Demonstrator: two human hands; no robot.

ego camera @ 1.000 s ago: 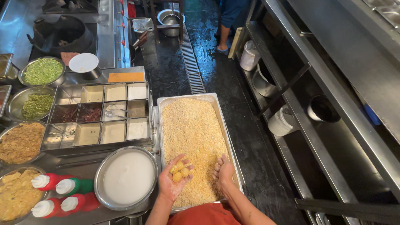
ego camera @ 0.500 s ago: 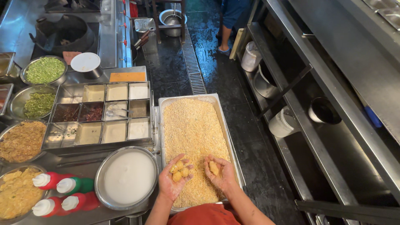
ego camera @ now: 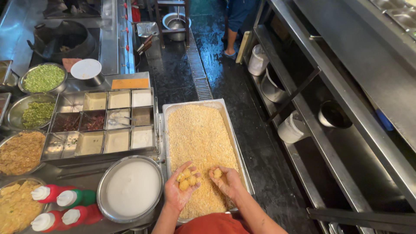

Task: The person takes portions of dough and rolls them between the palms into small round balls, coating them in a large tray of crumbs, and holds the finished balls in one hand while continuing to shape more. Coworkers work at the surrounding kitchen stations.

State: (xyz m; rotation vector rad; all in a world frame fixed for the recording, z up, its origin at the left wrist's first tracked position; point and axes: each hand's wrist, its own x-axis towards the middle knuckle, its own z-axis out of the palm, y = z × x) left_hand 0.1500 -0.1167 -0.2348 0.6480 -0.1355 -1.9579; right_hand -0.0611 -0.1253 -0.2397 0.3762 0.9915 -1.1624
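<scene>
The right hand (ego camera: 225,180) has turned palm-up since a second ago, now cupping one crumbed ball (ego camera: 217,173). The left hand (ego camera: 181,187) lies open under four balls (ego camera: 186,179), both above the crumb tray (ego camera: 200,134).

small yellow balls (ego camera: 185,178) piled in palm; one ball (ego camera: 217,173) apart

Steel tabletop (ego camera: 82,167), crowded. On it: a deep rectangular tray of crumbs (ego camera: 199,134) at the right edge, a round pan of white liquid (ego camera: 132,188) just beside, a divided box of seasonings (ego camera: 104,123) behind, red and green squeeze bottles (ego camera: 60,206) lying near the front, bowls of chopped greens (ego camera: 43,78) farther left.
</scene>
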